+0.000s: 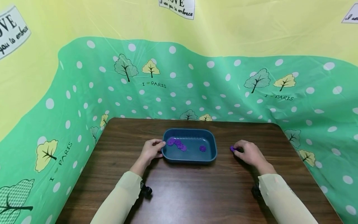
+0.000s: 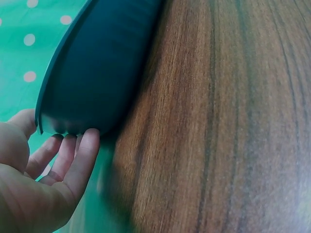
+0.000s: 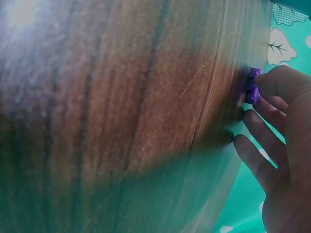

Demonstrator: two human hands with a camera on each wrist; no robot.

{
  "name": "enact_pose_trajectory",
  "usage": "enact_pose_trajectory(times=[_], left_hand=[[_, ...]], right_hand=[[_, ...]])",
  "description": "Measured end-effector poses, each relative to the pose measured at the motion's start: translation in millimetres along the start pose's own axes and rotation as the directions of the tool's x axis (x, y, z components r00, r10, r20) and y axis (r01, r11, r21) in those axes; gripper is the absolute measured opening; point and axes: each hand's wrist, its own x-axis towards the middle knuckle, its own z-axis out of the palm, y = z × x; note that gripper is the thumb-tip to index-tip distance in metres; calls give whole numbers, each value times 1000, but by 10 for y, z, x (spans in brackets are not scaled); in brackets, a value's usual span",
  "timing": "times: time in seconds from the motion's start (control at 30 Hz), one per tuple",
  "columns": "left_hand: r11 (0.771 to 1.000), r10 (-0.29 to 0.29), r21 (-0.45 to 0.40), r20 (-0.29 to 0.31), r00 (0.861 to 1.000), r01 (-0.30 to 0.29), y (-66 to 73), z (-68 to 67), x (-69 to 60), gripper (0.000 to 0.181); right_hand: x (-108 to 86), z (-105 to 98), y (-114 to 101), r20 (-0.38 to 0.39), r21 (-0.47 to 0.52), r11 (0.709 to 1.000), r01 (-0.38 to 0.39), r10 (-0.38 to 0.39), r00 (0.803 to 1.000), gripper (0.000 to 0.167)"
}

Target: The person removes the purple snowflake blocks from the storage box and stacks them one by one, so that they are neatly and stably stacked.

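Observation:
A dark blue rectangular plastic tray (image 1: 189, 161) sits on the table. Inside it, several purple discs with notched edges (image 1: 178, 143) lie in a cluster at the left, and a single purple disc (image 1: 202, 148) lies toward the right. My left hand (image 1: 151, 150) grips the tray's left end, thumb at the rim and fingertips against the outer wall (image 2: 92, 92). To the right of the tray, my right hand (image 1: 250, 152) pinches a purple notched disc (image 3: 252, 86) between thumb and index finger, close to the tabletop. The other fingers of that hand are spread near the wood.
The dark wood-grain table (image 1: 193, 193) has its far edge against a green and yellow patterned cloth (image 1: 190, 84), which also hangs along both sides. Dark devices (image 1: 146, 190) are worn at both wrists, by the pale sleeves.

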Motion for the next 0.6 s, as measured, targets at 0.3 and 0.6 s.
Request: enact_pose_trajectory(times=[0.3,0.6], left_hand=[[1000,0,1,-2,1000,0,6,14,-19,37],[1000,-2,-2,-7,1000,2,0,8,-4,37]], right_hand=[[-19,17,5,-1,-1,1000,-12,12,1000,15],[-3,2,16,11,3,1000,-13,13,1000,17]])
